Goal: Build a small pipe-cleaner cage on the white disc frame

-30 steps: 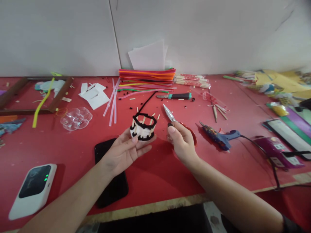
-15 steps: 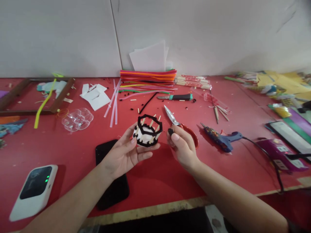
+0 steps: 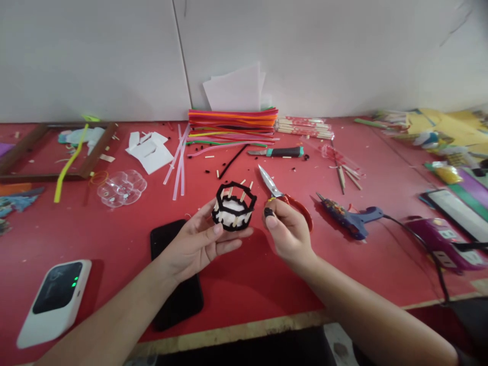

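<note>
My left hand (image 3: 202, 241) holds a small basket-like frame (image 3: 233, 207) between thumb and fingers, above the red table. The frame has a black many-sided top ring, short pale wooden sticks and a white base edged in black. To its right, my right hand (image 3: 287, 231) pinches a small black piece (image 3: 269, 212) between thumb and forefinger, apart from the frame. Just behind my right hand lie scissors (image 3: 299, 211) with red handles, their blades pointing up and left. A black phone (image 3: 179, 300) lies under my left wrist.
A glue gun (image 3: 353, 221) lies right of the scissors, its cord running to a purple box (image 3: 444, 241). Colourful pipe cleaners (image 3: 232, 124) and a craft knife (image 3: 284, 152) are behind. At left are a clear tray (image 3: 122, 188), a wooden frame (image 3: 38, 177) and a white device (image 3: 55, 302).
The frame in my left hand has shifted slightly right and turned a little. My right hand has moved slightly right and down with the black piece.
</note>
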The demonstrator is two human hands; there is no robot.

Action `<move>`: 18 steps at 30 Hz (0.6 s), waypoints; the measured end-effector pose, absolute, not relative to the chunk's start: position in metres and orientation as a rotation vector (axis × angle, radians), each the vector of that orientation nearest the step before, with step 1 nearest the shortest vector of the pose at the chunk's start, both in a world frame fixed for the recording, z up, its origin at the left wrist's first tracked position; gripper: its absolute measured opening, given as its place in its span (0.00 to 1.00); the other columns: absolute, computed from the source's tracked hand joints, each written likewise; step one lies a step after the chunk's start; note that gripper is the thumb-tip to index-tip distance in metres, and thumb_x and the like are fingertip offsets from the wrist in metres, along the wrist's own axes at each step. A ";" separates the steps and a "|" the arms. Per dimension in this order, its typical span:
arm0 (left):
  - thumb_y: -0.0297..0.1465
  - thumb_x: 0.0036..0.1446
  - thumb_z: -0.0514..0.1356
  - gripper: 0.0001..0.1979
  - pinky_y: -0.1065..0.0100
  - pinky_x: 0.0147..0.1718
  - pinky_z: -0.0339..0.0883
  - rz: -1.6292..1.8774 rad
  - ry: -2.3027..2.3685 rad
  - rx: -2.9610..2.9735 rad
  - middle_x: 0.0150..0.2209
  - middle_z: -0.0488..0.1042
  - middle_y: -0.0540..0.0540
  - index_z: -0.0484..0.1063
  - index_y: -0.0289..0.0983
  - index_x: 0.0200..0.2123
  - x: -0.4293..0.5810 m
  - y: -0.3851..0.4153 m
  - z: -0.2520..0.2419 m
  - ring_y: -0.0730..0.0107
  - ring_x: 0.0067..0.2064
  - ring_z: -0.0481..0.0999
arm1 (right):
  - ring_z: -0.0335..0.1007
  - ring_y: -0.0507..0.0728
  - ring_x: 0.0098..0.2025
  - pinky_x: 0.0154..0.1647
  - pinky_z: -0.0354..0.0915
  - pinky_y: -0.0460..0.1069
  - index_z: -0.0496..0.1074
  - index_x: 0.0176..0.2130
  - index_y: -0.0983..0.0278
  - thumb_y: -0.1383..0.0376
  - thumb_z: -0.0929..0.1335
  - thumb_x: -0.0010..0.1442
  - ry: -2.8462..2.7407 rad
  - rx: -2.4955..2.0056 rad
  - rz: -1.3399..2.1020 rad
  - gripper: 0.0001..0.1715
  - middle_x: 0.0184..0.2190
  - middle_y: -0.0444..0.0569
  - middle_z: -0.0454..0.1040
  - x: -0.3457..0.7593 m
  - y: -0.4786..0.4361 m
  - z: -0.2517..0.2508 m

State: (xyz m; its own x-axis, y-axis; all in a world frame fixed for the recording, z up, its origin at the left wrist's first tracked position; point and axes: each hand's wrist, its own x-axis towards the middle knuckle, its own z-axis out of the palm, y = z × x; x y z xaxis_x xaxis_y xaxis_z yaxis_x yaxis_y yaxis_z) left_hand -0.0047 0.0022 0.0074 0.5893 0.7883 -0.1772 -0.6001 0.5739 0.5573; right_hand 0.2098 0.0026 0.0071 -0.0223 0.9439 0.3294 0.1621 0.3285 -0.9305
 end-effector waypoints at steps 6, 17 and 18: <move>0.25 0.63 0.71 0.20 0.68 0.51 0.81 0.837 0.449 0.478 0.55 0.84 0.44 0.76 0.41 0.56 -0.003 0.001 0.006 0.51 0.56 0.83 | 0.48 0.48 0.22 0.22 0.47 0.47 0.60 0.26 0.59 0.59 0.70 0.62 -1.536 -1.098 0.822 0.18 0.20 0.37 0.53 0.204 0.000 0.012; 0.25 0.64 0.70 0.17 0.69 0.54 0.79 0.836 0.428 0.501 0.54 0.85 0.47 0.79 0.43 0.55 -0.004 0.001 0.006 0.58 0.55 0.85 | 0.48 0.49 0.23 0.22 0.47 0.47 0.57 0.25 0.58 0.58 0.69 0.60 -1.519 -1.173 0.887 0.19 0.20 0.37 0.53 0.202 0.000 0.012; 0.25 0.65 0.69 0.17 0.69 0.55 0.79 0.841 0.424 0.501 0.54 0.85 0.47 0.79 0.43 0.55 -0.004 0.001 0.006 0.59 0.55 0.85 | 0.48 0.49 0.23 0.22 0.47 0.47 0.57 0.25 0.58 0.58 0.70 0.60 -1.513 -1.173 0.898 0.20 0.20 0.37 0.53 0.202 0.000 0.010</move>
